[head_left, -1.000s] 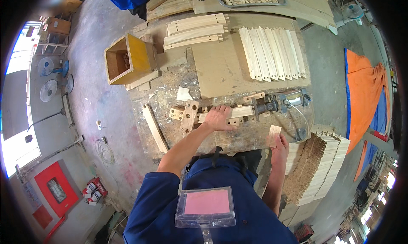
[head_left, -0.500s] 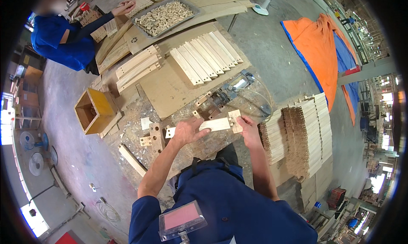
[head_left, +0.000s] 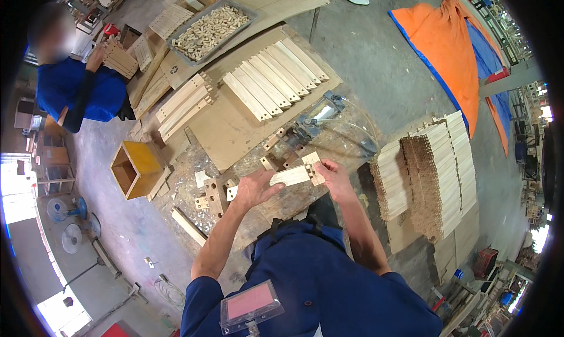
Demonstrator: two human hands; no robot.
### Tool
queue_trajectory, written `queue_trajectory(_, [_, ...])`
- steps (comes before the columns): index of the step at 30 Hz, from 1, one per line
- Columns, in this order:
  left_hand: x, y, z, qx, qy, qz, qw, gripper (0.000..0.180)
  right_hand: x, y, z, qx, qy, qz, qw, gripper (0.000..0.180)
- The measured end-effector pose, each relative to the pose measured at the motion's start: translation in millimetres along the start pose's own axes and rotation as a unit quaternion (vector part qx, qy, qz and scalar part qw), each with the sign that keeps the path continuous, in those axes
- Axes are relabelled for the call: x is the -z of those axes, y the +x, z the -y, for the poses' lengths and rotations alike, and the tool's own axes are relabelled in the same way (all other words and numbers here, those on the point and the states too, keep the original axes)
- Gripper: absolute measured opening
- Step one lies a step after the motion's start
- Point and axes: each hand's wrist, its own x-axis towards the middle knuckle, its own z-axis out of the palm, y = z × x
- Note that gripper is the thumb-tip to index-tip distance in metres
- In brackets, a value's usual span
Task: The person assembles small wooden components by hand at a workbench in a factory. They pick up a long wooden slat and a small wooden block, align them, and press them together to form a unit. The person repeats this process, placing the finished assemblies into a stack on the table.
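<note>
Slat: pale wood, short, flat, with a small notched block at its right end. It was held level just above the tabletop, between both hands. Left hand: fingers closed around the slat's left end. Right hand: fingers pinched on the block end. Far of it: metal clamp; row of slats. Left: yellow box.

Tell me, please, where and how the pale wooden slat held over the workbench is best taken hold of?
Grip the pale wooden slat at its two ends, as the left hand and right hand do now. It is long, flat and lies roughly level, so one hand coming in from each side likely keeps it from tipping; the small block sits at its right end.
</note>
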Motion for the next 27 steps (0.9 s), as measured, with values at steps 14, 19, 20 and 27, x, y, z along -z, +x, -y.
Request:
queue_trajectory(14, [-2.1, 286.7, -15.8, 0.295, -0.097, -0.096, 0.946, 0.066, 130.8, 65.6, 54.1, 0.003, 0.082, -0.08, 0.993, 0.023])
queue_trajectory(19, [-36.9, 438.7, 14.9, 0.318, -0.036, -0.244, 0.915, 0.065, 174.0, 86.5, 61.0, 0.017, 0.111, -0.102, 0.988, 0.019])
queue_trajectory(20, [-44.4, 460.8, 14.5, 0.324, -0.037, -0.222, 0.919, 0.065, 185.2, 88.5, 59.3, 0.025, 0.124, -0.117, 0.985, 0.019])
queue_trajectory(27, [-83.9, 500.0, 77.7, 0.373, 0.094, -0.098, 0.918, 0.051, 209.1, 95.3, 87.7, -0.021, 0.131, -0.172, 0.976, 0.023])
